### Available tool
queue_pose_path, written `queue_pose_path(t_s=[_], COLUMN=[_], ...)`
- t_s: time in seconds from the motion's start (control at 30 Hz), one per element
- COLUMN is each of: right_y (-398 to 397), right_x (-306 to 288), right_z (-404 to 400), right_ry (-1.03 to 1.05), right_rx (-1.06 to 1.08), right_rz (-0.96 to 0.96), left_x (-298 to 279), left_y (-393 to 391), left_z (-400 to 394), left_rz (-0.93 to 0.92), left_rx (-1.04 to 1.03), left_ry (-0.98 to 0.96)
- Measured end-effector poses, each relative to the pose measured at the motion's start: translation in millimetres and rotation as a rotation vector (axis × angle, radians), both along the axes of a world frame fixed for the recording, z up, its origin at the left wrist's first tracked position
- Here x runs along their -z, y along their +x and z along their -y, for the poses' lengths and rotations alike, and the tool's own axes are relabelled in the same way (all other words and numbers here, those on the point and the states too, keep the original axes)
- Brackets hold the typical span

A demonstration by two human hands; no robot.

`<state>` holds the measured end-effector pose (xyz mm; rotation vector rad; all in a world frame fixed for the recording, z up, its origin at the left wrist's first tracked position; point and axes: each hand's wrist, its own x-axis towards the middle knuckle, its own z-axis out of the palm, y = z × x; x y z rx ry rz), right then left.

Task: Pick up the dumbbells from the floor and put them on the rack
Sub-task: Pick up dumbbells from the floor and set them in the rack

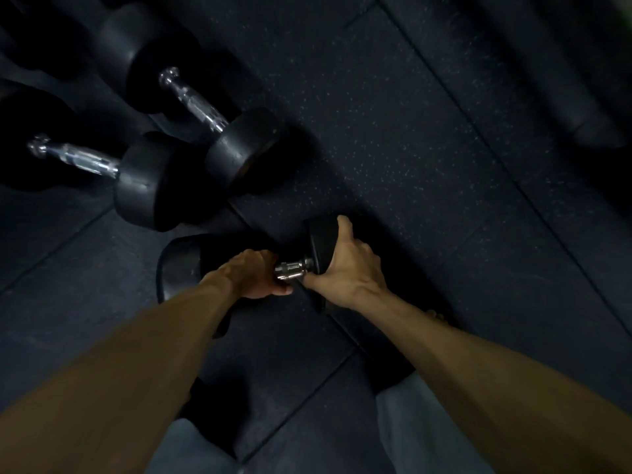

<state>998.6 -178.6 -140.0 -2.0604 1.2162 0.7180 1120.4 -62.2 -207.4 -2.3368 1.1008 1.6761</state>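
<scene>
Dumbbell [297, 268] under the hands is lying low in the middle of the view, on the dark speckled rubber floor [393, 114], and it is the one being handled. Its short chrome handle is showing only between the two hands, shining against the black. One round black head is sitting at about 1 o'clock from the handle, and the other, larger-looking head is lying at about 9 o'clock, partly hidden behind the left forearm.

Left hand [253, 277] is making a closed grip around the handle, fingers curled over the top and thumb tucked beneath, covering most of the bar. Right hand [345, 265] is making a wider grip on the head at 1 o'clock: the fingers are spreading and wrapping over the rounded edge, while the thumb is pressing near the collar where the handle meets the head. Whether the weight is touching the floor or is just off it cannot be told.

At about 10 o'clock from this dumbbell, a second dumbbell [130, 172] is lying on the floor with a long chrome handle and thick black heads. Just beyond it, at about 11 o'clock, a third dumbbell [219, 124] is lying nearly parallel, and their near heads are sitting close side by side.

Grey trouser legs [420, 429] are showing at 6 o'clock, with dark shoes below the forearms. Seams between the floor tiles are running diagonally across the view.
</scene>
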Motion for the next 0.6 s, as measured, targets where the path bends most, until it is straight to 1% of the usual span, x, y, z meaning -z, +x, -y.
queue_pose_path(t_s=[0.1, 0.17, 0.3, 0.4, 0.47, 0.53, 0.6], right_y=[0, -2, -2, 2, 5, 4, 1], right_x=[-11, -24, -70, -123, -168, -219, -276], right_z=[2, 4, 8, 15, 20, 28, 37], right_ry=[-0.008, -0.033, -0.03, -0.017, -0.036, -0.062, -0.081], right_rx=[-0.104, -0.219, -0.386, -0.475, -0.515, -0.543, -0.544], right_rz=[0.042, 0.086, 0.175, 0.215, 0.259, 0.284, 0.303], left_x=[-13, -31, -79, -125, -169, -220, -278], left_y=[-10, -18, -33, -42, -46, -50, -51], left_z=[-7, -12, -22, -28, -27, -23, -15], left_rz=[-0.031, -0.039, -0.121, -0.172, -0.197, -0.188, -0.141], left_rx=[-0.101, -0.15, -0.288, -0.429, -0.499, -0.519, -0.5], left_ry=[0.015, 0.022, 0.034, 0.043, 0.01, -0.039, -0.089])
